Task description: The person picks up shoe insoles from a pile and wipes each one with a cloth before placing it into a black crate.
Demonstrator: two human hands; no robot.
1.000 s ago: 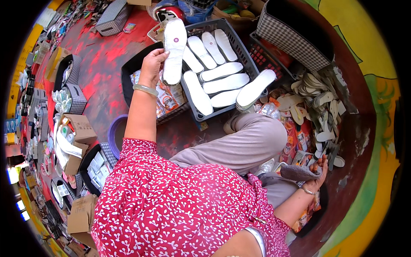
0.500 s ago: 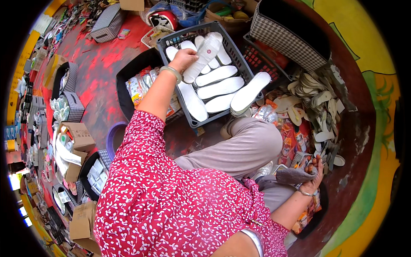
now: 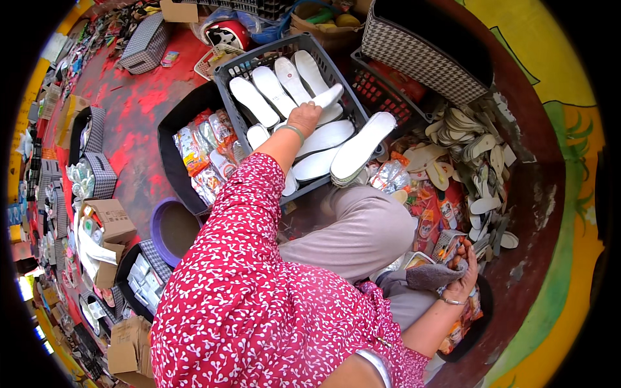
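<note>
My left hand (image 3: 304, 119) is over the dark grey plastic crate (image 3: 223, 84), closed on the end of a white insole (image 3: 329, 96) that tilts up. More white insoles (image 3: 253, 102) lie in the crate, some in an upper row and some crosswise below. Across the crate's right front corner rests a stack of insoles (image 3: 363, 149). To the lower right, by my knee, my right hand (image 3: 464, 281) is closed round a grey fuzzy piece of cloth (image 3: 432, 276); its fingertips look darkened.
Left of the crate stands a black bin (image 3: 169, 139) of packaged goods, with a purple tub (image 3: 155, 226) nearer me. A pile of loose insoles (image 3: 482, 145) lies at right beside a houndstooth box (image 3: 414, 55). Cardboard boxes (image 3: 113, 220) stand at far left.
The insole with the red dot, held up before, now lies in the crate's upper row. My left hand has moved lower and grips another insole. My right hand still holds the cloth.
</note>
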